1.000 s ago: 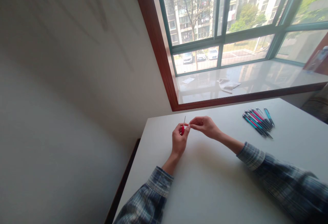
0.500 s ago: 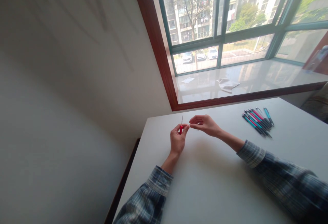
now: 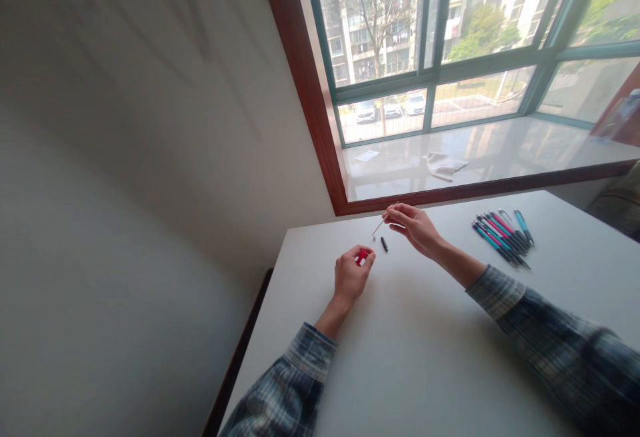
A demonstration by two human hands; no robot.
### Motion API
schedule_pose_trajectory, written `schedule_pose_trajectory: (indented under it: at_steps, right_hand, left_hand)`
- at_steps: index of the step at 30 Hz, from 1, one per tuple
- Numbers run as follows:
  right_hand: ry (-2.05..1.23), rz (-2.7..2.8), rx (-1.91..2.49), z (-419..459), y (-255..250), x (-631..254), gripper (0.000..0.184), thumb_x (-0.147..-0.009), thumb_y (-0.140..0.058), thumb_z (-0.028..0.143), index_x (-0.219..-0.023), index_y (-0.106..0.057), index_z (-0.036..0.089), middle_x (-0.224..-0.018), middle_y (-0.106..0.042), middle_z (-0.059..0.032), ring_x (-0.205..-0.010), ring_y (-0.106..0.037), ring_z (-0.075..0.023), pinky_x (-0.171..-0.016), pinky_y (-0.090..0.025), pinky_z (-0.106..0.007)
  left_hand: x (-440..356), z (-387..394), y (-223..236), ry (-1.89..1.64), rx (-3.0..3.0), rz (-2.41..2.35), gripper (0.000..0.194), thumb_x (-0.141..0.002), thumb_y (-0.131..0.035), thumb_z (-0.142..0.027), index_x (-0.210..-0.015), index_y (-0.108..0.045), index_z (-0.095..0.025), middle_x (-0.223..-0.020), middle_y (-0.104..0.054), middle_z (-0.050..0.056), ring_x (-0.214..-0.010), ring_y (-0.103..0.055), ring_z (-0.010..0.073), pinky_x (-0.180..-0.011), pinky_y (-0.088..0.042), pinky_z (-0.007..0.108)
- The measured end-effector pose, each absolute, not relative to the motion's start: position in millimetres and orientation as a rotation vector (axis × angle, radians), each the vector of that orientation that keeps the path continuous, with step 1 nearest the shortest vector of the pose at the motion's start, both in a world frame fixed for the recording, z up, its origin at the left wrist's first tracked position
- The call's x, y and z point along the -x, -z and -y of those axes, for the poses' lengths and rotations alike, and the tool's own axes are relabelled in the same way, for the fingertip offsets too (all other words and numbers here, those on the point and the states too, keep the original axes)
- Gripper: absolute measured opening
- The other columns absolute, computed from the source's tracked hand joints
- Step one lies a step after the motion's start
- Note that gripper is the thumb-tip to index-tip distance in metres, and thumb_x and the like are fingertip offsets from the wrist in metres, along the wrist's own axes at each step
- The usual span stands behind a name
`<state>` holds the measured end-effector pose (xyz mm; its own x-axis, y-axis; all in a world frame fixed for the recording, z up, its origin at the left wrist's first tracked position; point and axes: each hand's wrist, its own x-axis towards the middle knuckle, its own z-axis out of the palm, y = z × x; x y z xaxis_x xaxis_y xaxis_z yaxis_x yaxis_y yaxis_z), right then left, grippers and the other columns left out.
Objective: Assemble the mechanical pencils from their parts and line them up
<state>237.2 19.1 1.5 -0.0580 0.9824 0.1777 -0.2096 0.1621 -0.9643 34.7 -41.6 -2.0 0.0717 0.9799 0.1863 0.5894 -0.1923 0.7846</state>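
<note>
My left hand (image 3: 351, 276), above the far left of the white table, is closed around a red pen barrel (image 3: 361, 258), most of which the fingers cover. Further back and to the right, my right hand (image 3: 419, 229) pinches a thin pen refill (image 3: 379, 227), slanting with its lower end toward the left. On the table between the hands lies a short black pen piece (image 3: 384, 244), apart from both. A tiny greyish part (image 3: 374, 238) sits beside it, too small to make out.
Several pens (image 3: 503, 238) with teal, pink and black barrels lie in a bunch at the table's far right. Behind the table's back edge runs a window sill (image 3: 390, 184) with a crumpled cloth (image 3: 445, 165) and a paper (image 3: 367, 156). A wall rises at the left.
The right hand has moved back and up, away from the left, drawing the thin refill out of the red barrel. The left hand has turned slightly, and the black piece now shows.
</note>
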Motion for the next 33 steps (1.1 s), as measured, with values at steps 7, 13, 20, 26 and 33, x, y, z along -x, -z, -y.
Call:
schedule_pose_trajectory:
  at_steps: [7, 13, 20, 26, 33]
  right_hand:
    - [-0.836, 1.617, 1.469, -37, 34, -271, 0.028, -0.084, -0.071, 0.032, -0.108, -0.069, 0.018, -0.076, -0.076, -0.0032, -0.067, -0.069, -0.0172, -0.066, -0.050, -0.029]
    - [-0.605, 1.846, 1.591, -33, 38, -271, 0.024, -0.081, -0.072, 0.023, -0.104, -0.068, 0.022, -0.074, -0.073, 0.0000, -0.067, -0.063, -0.0170, -0.064, -0.040, -0.027]
    - [-0.499, 2.007, 1.622, -31, 36, -263, 0.021, -0.085, -0.069, 0.023, -0.106, -0.069, 0.023, -0.075, -0.073, -0.0001, -0.067, -0.062, -0.0168, -0.062, -0.037, -0.025]
    - [-0.462, 2.054, 1.583, -16, 31, -257, 0.019, -0.089, -0.063, 0.020, -0.106, -0.072, 0.023, -0.076, -0.074, -0.0001, -0.067, -0.063, -0.0162, -0.065, -0.039, -0.025]
    - [-0.386, 1.985, 1.456, -5, 40, -255, 0.023, -0.090, -0.058, 0.019, -0.097, -0.080, 0.023, -0.076, -0.076, -0.0014, -0.068, -0.065, -0.0165, -0.070, -0.042, -0.027]
  left_hand:
    - [-30, 40, 6, -0.727, -1.993, -1.757, 0.012, -0.087, -0.066, -0.029, -0.084, -0.076, -0.025, -0.078, -0.076, 0.000, -0.073, -0.066, 0.0167, -0.071, -0.044, 0.027]
    - [-28, 31, 6, -0.584, -2.067, -1.882, 0.016, -0.089, -0.066, -0.036, -0.087, -0.078, -0.026, -0.083, -0.078, 0.004, -0.077, -0.067, 0.0210, -0.073, -0.045, 0.030]
    - [-9, 18, 3, -0.657, -2.076, -1.715, 0.018, -0.090, -0.065, -0.033, -0.098, -0.081, -0.028, -0.088, -0.079, 0.001, -0.078, -0.068, 0.0193, -0.077, -0.050, 0.030]
    - [10, 9, -3, -0.648, -2.206, -1.319, 0.018, -0.086, -0.070, -0.032, -0.099, -0.082, -0.028, -0.099, -0.077, 0.001, -0.085, -0.069, 0.0174, -0.083, -0.052, 0.027]
    - [5, 2, 8, -0.656, -2.212, -1.272, 0.015, -0.088, -0.068, -0.031, -0.093, -0.083, -0.028, -0.100, -0.076, 0.001, -0.082, -0.070, 0.0167, -0.079, -0.053, 0.026]
